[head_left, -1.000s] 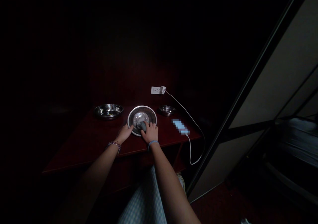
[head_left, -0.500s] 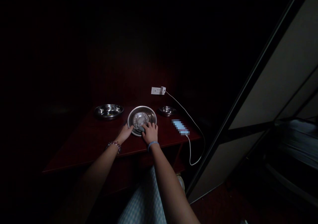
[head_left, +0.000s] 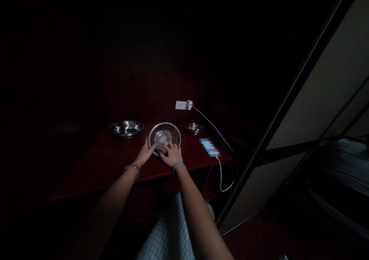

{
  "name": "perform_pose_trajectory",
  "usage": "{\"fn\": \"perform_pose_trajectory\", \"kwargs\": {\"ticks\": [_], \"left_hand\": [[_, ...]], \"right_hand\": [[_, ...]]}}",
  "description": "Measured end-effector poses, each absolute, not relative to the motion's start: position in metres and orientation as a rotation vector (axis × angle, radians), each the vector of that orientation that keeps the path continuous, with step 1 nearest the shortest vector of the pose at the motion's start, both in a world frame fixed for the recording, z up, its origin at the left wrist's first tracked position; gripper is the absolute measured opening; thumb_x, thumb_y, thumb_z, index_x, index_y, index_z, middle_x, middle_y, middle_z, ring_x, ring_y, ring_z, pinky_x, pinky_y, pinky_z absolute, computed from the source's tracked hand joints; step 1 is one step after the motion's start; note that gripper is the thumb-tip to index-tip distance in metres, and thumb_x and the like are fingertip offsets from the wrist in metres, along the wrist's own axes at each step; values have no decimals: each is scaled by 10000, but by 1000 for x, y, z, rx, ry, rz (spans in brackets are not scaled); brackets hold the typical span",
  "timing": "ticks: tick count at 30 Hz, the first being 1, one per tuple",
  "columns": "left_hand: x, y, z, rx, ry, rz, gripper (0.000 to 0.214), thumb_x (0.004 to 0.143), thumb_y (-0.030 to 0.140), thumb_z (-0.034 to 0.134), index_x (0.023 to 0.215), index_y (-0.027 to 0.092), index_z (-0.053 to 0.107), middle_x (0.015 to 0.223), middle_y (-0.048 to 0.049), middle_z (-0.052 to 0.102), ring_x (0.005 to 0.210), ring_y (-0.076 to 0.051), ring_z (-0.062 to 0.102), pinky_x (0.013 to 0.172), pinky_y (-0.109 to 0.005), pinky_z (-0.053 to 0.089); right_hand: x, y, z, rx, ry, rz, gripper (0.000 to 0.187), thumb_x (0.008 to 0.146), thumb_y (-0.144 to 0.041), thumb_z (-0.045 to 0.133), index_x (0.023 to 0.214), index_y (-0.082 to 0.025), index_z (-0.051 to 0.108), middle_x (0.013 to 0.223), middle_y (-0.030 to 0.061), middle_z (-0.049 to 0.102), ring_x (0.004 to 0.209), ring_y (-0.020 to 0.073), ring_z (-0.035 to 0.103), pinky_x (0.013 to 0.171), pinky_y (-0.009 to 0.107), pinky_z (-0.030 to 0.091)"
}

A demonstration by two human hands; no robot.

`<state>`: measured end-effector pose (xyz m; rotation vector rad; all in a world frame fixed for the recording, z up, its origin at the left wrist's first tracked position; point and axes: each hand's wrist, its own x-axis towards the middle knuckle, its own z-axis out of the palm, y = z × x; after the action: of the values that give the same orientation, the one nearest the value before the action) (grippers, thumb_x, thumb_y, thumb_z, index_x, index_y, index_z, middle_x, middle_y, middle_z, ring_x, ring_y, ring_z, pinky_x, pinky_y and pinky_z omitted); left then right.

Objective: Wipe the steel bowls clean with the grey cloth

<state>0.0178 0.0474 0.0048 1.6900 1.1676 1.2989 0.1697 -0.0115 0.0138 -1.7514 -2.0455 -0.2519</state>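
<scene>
the steel bowl (head_left: 165,136) sits mid-table (head_left: 115,164) — our left hand (head_left: 147,154) grips its near-left rim, our right hand (head_left: 170,155) presses a grey cloth (head_left: 161,149) inside.

1. Middle steel bowl (head_left: 165,134): near rim was covered by both hands and a grey cloth (head_left: 160,149).
2. Grey cloth: mostly hidden under right hand (head_left: 172,155); shape could not be told.
3. Left hand (head_left: 146,153): fingertips at the bowl's left edge; the grip itself was too dark to tell.
4. Phone (head_left: 209,147), right of the bowl: blurred into blocks, screen unreadable.
5. White cable (head_left: 227,152): lower loop dropped behind the table (head_left: 100,164) edge.
6. Behind the bowl: everything lost in darkness.
7. Both forearms were cut off by the bottom edge.
</scene>
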Motion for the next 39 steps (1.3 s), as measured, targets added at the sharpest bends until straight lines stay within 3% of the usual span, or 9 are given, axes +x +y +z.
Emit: {"fn": "perform_pose_trajectory", "kwargs": {"ticks": [6, 11, 17, 23, 29, 31, 39], "left_hand": [[17, 49, 1, 1721, 1098, 1280, 663, 785, 356, 636, 1367, 148, 397, 1269, -136, 632, 1166, -232, 602, 1027, -340, 431], [18, 59, -7, 1691, 1153, 1279, 424, 802, 301, 575, 1176, 99, 581, 1196, -166, 671, 1132, -265, 622, 1008, -368, 447], [19, 67, -12, 1639, 1206, 1310, 289, 775, 233, 561, 1024, 117, 651, 1089, -139, 720, 1095, -268, 641, 976, -372, 467], [19, 69, -15, 1620, 1186, 1335, 276, 755, 228, 583, 1002, 131, 657, 1049, -126, 729, 1028, -261, 666, 939, -371, 485], [19, 71, -18, 1613, 1195, 1264, 243, 769, 264, 575, 961, 129, 638, 795, -83, 726, 644, -214, 672, 660, -333, 533], [18, 71, -17, 1629, 1196, 1249, 228, 773, 257, 571, 953, 131, 633, 765, -74, 718, 602, -202, 656, 615, -316, 519], [19, 67, -13, 1634, 1229, 1257, 246, 783, 222, 583, 999, 118, 635, 817, -89, 732, 631, -202, 670, 656, -318, 534]], "right_hand": [[170, -10, 11, -1752, -2031, -264, 432, 955, -531, 360, 1283, -329, 558, 1310, 44, 530, 1149, 245, 442, 990, 390, 299], [170, -8, 11, -1765, -2037, -280, 440, 975, -515, 316, 1243, -308, 597, 1286, 58, 544, 1154, 248, 434, 996, 385, 295], [171, -9, 13, -1759, -2070, -303, 385, 949, -467, 407, 1246, -326, 607, 1261, 65, 539, 1131, 252, 420, 995, 382, 290], [172, -10, 13, -1829, -1968, -321, 355, 890, -373, 515, 1232, -353, 612, 1318, 62, 482, 1210, 273, 361, 1066, 458, 190], [170, -10, 12, -1871, -1857, -357, 347, 851, -299, 563, 1191, -291, 629, 1391, 72, 448, 1303, 290, 299, 1098, 474, 153], [170, -9, 11, -1889, -1805, -380, 338, 840, -283, 576, 1172, -272, 636, 1411, 76, 437, 1340, 300, 263, 1117, 488, 109], [170, -10, 11, -1891, -1741, -395, 365, 832, -259, 571, 1191, -288, 631, 1472, 30, 395, 1417, 341, 109, 1130, 542, 30]]}}
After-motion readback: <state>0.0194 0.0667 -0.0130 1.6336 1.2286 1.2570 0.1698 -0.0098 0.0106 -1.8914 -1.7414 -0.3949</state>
